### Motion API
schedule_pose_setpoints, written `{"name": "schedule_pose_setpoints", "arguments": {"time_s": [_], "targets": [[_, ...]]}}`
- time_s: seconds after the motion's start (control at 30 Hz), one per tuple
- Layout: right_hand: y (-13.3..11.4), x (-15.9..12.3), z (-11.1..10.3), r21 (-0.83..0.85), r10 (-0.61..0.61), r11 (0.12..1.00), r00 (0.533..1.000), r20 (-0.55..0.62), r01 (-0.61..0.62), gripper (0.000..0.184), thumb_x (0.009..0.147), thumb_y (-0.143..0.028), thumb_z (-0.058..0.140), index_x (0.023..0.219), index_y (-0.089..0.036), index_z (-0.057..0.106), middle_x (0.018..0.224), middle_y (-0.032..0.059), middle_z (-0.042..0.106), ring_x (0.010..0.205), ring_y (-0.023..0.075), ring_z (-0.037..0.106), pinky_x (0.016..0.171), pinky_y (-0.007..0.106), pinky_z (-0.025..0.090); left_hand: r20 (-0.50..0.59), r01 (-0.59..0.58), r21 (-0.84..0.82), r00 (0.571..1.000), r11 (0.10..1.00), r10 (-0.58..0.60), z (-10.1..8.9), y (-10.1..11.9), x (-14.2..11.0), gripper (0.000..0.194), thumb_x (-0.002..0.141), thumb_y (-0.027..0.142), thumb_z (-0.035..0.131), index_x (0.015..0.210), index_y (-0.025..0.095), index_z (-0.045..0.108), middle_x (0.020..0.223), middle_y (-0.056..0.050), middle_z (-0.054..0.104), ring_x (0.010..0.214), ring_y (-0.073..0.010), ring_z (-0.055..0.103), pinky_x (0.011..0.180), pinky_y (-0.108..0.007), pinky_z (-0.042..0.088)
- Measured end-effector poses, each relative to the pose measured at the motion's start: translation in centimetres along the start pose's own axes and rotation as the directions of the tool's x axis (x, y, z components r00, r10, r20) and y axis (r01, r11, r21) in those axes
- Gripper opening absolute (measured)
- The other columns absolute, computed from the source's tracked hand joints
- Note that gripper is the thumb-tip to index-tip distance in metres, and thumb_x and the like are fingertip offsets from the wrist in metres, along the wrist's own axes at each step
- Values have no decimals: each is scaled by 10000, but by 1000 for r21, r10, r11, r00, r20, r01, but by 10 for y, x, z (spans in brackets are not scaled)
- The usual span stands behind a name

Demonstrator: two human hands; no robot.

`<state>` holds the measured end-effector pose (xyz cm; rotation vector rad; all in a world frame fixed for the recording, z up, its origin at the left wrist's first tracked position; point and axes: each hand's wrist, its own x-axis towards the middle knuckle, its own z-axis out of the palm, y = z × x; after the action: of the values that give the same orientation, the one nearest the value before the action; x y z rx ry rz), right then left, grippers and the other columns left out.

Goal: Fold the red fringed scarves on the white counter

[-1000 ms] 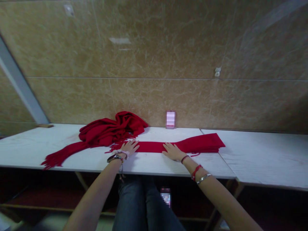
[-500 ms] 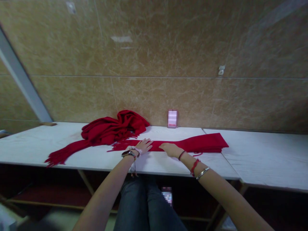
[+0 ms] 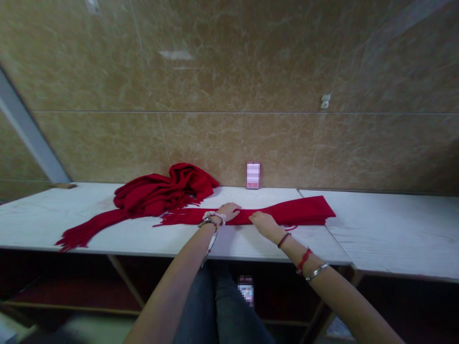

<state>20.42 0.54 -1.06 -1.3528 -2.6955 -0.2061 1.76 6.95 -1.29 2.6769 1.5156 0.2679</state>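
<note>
Nearest, the person's legs in dark jeans (image 3: 199, 306) show beneath a white tabletop (image 3: 387, 229), with a dark red shelf (image 3: 79, 291) lower down at the left. A small item blurred into squares (image 3: 246, 292) shows beside the legs.

Both bare forearms reach forward over the table's near edge. The right arm wears a silver bangle (image 3: 317, 272), a red bracelet (image 3: 304, 260) and, at the wrist, a thin dark band (image 3: 284, 240). A pale scrunchie (image 3: 223, 219) circles the left wrist.

Both hands rest on a folded red scarf (image 3: 301, 210), laid as a long, narrow strip from left to right across the table. The left hand (image 3: 228, 212) lies palm down over its middle, fingers loosely extended to the right and not closed on the cloth. The right hand (image 3: 264, 223), just beside it, has its fingers bent inward against the strip; whether they pinch the fabric, I cannot tell. The strip's left end is fringed; its right end shows stacked layers.

Behind and to the left lies a crumpled red heap of cloth (image 3: 150, 198), one tasselled end trailing toward the near edge.

At the back, a small upright pixelated object (image 3: 253, 176) stands against a brown marbled wall (image 3: 233, 81), which bears a white fixture (image 3: 325, 101) higher up.
</note>
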Motion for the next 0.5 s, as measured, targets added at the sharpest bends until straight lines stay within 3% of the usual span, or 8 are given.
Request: {"name": "schedule_pose_setpoints", "arguments": {"time_s": [0.17,0.37,0.5], "targets": [[1,-6,4,-115,47,992,996,-72,-55,272,843,-73,372,934,-118,625,950,152,626,929,240,548,749,327,431,-5,28,-67,1000,997,-28,12,26,32,291,798,204,468,1047,188,617,1125,-68,601,1064,-190,517,927,-310,381],[-1,-4,8,-221,-43,975,975,-217,-6,181,840,-102,446,903,-107,616,887,117,626,881,229,538,728,344,404,72,107,-220,993,970,-93,8,29,49,184,773,260,564,890,147,650,857,-33,653,818,-169,592,759,-269,467],[-1,-4,9,-261,-130,963,956,-264,59,156,835,-89,454,852,-111,607,829,105,618,816,212,536,696,339,383,43,116,-361,993,925,-107,-1,31,51,288,847,333,507,1056,141,554,1031,-54,578,882,-178,569,764,-346,485]]}}
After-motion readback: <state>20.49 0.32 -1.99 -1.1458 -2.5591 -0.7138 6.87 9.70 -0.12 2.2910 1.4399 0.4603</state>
